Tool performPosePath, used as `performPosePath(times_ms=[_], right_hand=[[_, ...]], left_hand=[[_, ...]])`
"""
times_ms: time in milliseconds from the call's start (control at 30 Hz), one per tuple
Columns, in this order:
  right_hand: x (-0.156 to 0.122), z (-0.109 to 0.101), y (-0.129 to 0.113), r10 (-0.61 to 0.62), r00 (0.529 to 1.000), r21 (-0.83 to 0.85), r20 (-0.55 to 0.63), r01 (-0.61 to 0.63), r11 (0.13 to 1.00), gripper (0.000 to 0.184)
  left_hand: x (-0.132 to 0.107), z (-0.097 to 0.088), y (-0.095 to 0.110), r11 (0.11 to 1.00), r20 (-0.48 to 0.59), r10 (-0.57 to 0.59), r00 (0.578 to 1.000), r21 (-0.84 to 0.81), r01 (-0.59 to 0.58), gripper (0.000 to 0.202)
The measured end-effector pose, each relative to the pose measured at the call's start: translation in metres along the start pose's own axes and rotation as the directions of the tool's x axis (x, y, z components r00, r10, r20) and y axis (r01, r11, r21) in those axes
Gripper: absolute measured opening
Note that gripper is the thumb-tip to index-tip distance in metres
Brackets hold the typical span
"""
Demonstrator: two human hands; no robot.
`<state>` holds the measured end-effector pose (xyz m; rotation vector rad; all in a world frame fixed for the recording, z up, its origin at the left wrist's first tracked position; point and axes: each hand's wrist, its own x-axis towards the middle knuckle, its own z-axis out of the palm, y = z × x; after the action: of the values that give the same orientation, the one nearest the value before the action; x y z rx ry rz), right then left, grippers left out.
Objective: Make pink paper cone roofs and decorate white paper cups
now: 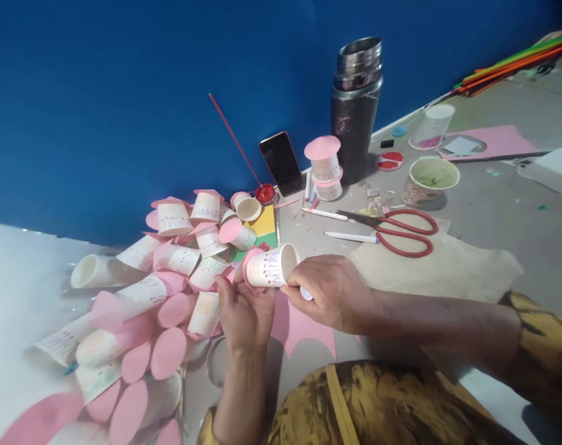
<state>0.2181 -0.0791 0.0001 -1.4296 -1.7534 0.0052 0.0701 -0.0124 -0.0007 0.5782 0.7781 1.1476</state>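
My left hand (247,312) is palm up beneath a white paper cup (268,269), its fingers curled behind the cup and its thumb to the left. The cup lies on its side with its mouth to the right. Purple and red marks cover its wall, and a pink paper disc (250,268) sits at its base end. My right hand (334,292) is closed at the cup's mouth. From its fingers pokes the round white end of a marker (306,293); the marker's tip is hidden. Below lies a pink paper sheet (303,327) with curved cutouts.
Many decorated cups with pink discs (168,361) are heaped at left. Red-handled scissors (408,232), white markers (350,237) and a cloth (452,262) lie at right. Behind stand a phone (281,164), stacked cups (326,168), a steel flask (356,117) and a blue wall (123,93).
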Motion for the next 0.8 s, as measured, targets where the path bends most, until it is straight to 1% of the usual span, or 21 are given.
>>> performPosePath(times_ms=[100,200,267,333,433,467,533,600,667,733,800], right_hand=[[-0.001,0.001,0.001,-0.024,0.999,-0.002,-0.024,0.024,1.0,0.031],[-0.002,0.001,0.002,-0.033,0.999,-0.006,-0.014,0.033,0.999,0.032],[-0.002,0.001,0.003,-0.029,1.0,-0.008,0.003,0.029,1.0,0.031],[-0.001,0.001,0.003,-0.024,1.0,-0.009,0.017,0.024,1.0,0.031],[-0.001,0.001,0.002,-0.026,0.999,-0.031,0.018,0.027,0.999,0.031],[-0.001,0.001,0.002,-0.046,0.999,-0.045,0.014,0.046,0.998,0.031],[-0.002,0.001,0.002,-0.133,0.991,-0.079,0.012,0.134,0.988,0.029],[-0.004,0.0,0.003,-0.251,0.968,-0.115,0.02,0.252,0.961,0.026],[-0.005,-0.001,0.003,-0.34,0.94,-0.143,0.031,0.341,0.929,0.026],[-0.007,-0.001,0.004,-0.383,0.923,-0.157,0.035,0.384,0.91,0.026],[-0.007,-0.001,0.003,-0.406,0.913,-0.156,0.038,0.407,0.9,0.025]], left_hand=[[0.001,0.001,0.0,0.999,-0.011,-0.03,1.0,-0.012,0.03,0.064],[0.003,-0.001,0.001,0.998,-0.023,-0.061,0.998,-0.002,0.061,0.055],[0.004,-0.005,0.001,0.998,-0.028,-0.061,0.998,0.032,0.062,0.049],[0.006,-0.008,0.001,0.995,-0.033,-0.02,0.999,0.097,0.023,0.045],[0.007,-0.011,0.001,0.982,-0.03,0.068,0.997,0.18,-0.062,0.044],[0.006,-0.011,0.0,0.979,-0.022,0.087,0.996,0.187,-0.081,0.045],[0.006,-0.011,0.0,0.981,0.001,0.094,0.996,0.172,-0.092,0.047],[0.006,-0.01,-0.001,0.987,0.009,0.071,0.997,0.141,-0.072,0.049],[0.006,-0.011,0.0,0.993,-0.001,0.032,0.999,0.112,-0.032,0.051],[0.006,-0.014,0.001,0.995,-0.009,0.007,1.0,0.098,-0.006,0.051],[0.007,-0.016,0.001,0.995,-0.005,0.011,1.0,0.098,-0.011,0.05]])
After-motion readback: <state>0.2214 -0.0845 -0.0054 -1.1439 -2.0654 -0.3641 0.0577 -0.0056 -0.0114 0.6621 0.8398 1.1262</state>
